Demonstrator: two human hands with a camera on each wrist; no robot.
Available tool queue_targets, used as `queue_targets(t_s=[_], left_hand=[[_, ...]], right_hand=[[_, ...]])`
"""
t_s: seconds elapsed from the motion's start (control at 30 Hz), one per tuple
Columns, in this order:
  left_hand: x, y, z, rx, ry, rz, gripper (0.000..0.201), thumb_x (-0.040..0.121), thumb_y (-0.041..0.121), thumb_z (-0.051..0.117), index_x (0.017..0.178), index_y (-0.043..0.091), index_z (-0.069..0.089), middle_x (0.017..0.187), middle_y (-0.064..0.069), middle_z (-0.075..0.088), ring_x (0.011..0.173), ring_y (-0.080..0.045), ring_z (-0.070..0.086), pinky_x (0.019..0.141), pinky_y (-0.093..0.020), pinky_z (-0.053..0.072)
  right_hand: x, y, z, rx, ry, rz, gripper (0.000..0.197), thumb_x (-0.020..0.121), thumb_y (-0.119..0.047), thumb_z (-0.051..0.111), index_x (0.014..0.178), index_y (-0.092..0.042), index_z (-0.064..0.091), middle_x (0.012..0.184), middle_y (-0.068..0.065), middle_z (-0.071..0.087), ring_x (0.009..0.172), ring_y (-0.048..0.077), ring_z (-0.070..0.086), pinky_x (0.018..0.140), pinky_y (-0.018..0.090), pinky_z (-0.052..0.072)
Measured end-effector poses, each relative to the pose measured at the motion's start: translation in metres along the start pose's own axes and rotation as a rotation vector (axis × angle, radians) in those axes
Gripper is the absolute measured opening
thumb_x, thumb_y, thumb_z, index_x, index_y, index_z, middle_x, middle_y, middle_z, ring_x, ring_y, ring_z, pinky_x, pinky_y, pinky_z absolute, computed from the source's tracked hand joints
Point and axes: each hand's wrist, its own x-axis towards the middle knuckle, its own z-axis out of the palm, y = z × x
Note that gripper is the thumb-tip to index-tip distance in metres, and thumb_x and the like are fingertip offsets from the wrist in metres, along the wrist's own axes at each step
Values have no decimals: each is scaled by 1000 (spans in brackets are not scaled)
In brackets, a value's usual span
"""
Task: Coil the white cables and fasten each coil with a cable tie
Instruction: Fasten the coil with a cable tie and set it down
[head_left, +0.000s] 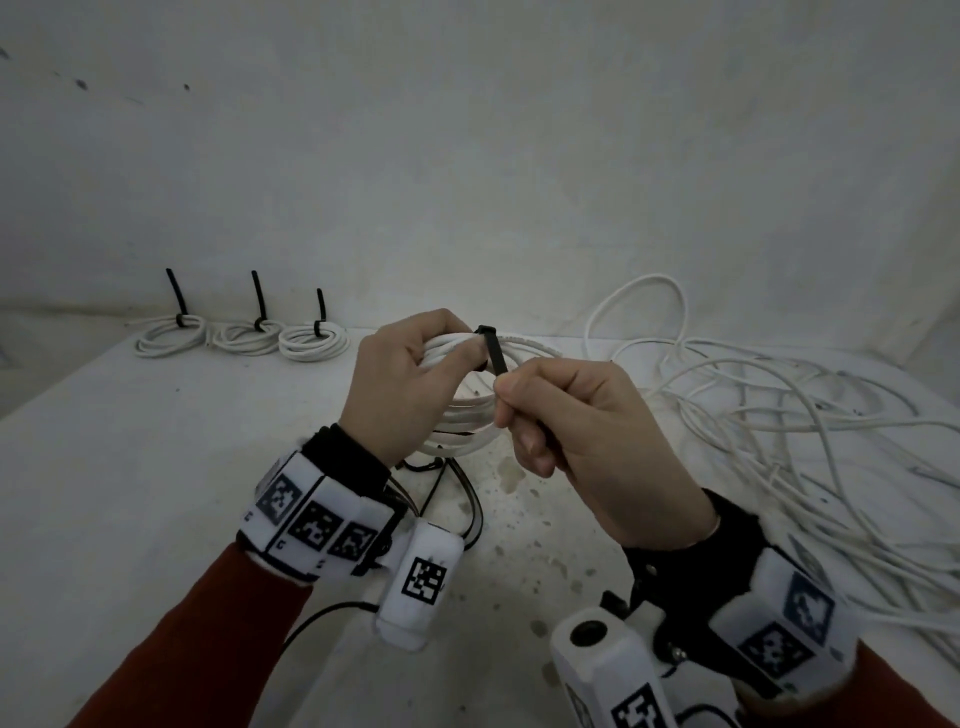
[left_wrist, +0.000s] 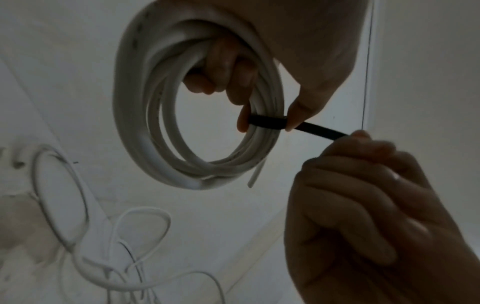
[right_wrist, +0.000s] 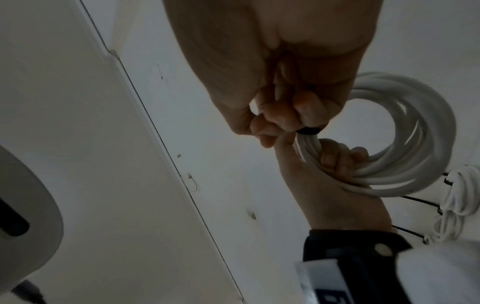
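White coil (left_wrist: 145, 115) (several loops) cinched by black tie (left_wrist: 267, 122).

We note bare table (head_left: 156, 493) left of the held coil (head_left: 467, 436); loose cables (head_left: 779, 415) obstruct its right.

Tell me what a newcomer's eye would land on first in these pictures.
At centre, the left hand grips a white coil while the right hand pulls the tail of the black cable tie looped around it. Three finished coils sit in a row at the table's far left; a tangle of loose white cable sprawls at right.
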Motion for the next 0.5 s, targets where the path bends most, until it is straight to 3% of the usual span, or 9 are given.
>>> queue_targets(t_s=[0.13,0.23,0.33,0.43,0.5], left_hand=[[1,1,-1,-95,-21,-24,21,72,37,55,62,20,61,48,15,52,48,-1,45,52,-18,34],[1,-3,2,-98,-1,-53,27,69,41,55,61,16,62,47,14,51,47,-3,44,51,-20,34],[0,-12,3,-68,11,-100,30,68,45,54,60,17,62,46,11,48,47,-9,42,51,-25,33],[4,-25,1,-60,-25,-255,30,66,52,58,53,25,60,45,9,42,45,-12,39,50,-27,33],[7,-32,-1,-139,-56,-376,34,64,56,62,52,24,59,43,11,36,40,-10,34,47,-22,29]], right_hand=[[-3,3,4,-44,19,-80,29,90,-12,58,63,-2,61,42,-3,45,40,10,36,44,23,31],[-1,7,6,-90,57,-91,30,94,-5,55,64,-1,61,43,-3,46,41,11,36,44,25,30],[4,16,3,-148,45,-78,29,95,-8,55,68,-1,63,46,-3,49,43,10,40,45,21,33],[11,18,-6,-336,51,-112,22,93,-19,60,78,-8,72,54,-4,56,49,6,46,50,17,38],[15,18,-14,-472,170,-197,16,89,-30,65,86,-17,74,65,-8,60,58,5,48,58,17,38]])
